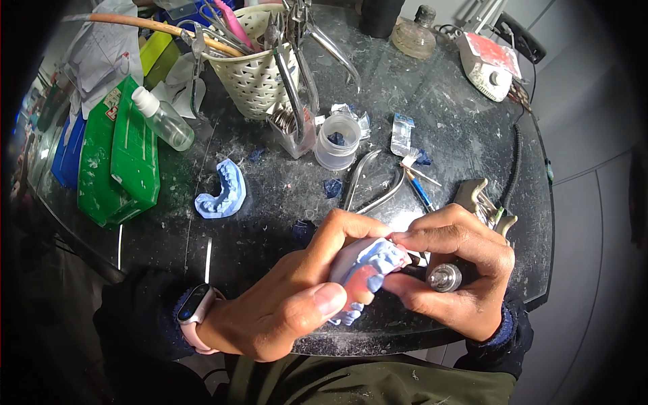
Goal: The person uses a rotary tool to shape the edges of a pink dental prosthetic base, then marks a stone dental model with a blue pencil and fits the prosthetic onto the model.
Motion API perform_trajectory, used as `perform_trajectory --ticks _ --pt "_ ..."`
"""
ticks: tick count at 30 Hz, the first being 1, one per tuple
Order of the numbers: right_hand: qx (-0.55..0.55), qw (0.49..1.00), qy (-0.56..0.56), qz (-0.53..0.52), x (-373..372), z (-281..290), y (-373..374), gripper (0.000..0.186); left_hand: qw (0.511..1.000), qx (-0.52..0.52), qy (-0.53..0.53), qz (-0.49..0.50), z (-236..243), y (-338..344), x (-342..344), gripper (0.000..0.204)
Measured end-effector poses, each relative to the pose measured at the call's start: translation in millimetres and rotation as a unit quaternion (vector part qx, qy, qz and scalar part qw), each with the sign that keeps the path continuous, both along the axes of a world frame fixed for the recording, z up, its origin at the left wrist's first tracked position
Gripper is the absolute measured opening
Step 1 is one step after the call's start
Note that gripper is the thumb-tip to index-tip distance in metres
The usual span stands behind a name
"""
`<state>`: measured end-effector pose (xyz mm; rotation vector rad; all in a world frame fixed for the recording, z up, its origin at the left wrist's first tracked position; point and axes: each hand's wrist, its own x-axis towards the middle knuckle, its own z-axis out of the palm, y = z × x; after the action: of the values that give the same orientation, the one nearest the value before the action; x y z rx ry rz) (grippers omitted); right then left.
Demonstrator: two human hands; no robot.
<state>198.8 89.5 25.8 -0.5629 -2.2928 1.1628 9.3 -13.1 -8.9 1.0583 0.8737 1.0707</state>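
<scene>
My left hand [290, 297] is wrapped round a light blue dental cast [381, 255] with a pink denture base [365, 279] on it. The left thumb presses against the pink part, and the index finger lies over the far side. Close against the cast, my right hand [459, 260] has its thumb and index finger at the cast's right edge. In the right hand's curled fingers sits a tool with a round silver end [444, 277] facing up; its working tip and exact kind are hidden. Left of the hands, a second blue dental cast [224, 190], horseshoe-shaped, lies on the table.
Beyond the hands lie pliers [364, 182], a blue-handled brush [420, 190] and a clear plastic cup [336, 143]. A white basket of tools [253, 84] stands behind. Left are a green box [118, 162] and a spray bottle [163, 120]; right, a beige stand [472, 199] and a control box [487, 67].
</scene>
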Motion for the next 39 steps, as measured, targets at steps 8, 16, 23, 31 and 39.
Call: perform_trajectory --ticks 8,16,23,31,39 --pt "0.068 0.997 0.023 -0.008 1 -2 0 0.041 0.995 0.095 0.013 -0.003 -12 2 10 0.088" --pt "0.072 0.997 0.022 0.002 7 -7 2 0.043 0.962 0.217 0.166 -0.004 -9 7 12 0.091" --pt "0.096 0.995 0.019 0.008 7 -10 5 0.046 0.957 0.234 0.171 -0.014 -15 6 11 0.092" --pt "0.102 0.993 0.050 -0.018 0 -4 1 0.035 0.951 0.224 0.214 0.010 -12 5 9 0.092" --pt "0.120 0.992 0.039 -0.009 1 -5 1 0.035 0.933 0.257 0.248 0.025 -8 5 10 0.085"
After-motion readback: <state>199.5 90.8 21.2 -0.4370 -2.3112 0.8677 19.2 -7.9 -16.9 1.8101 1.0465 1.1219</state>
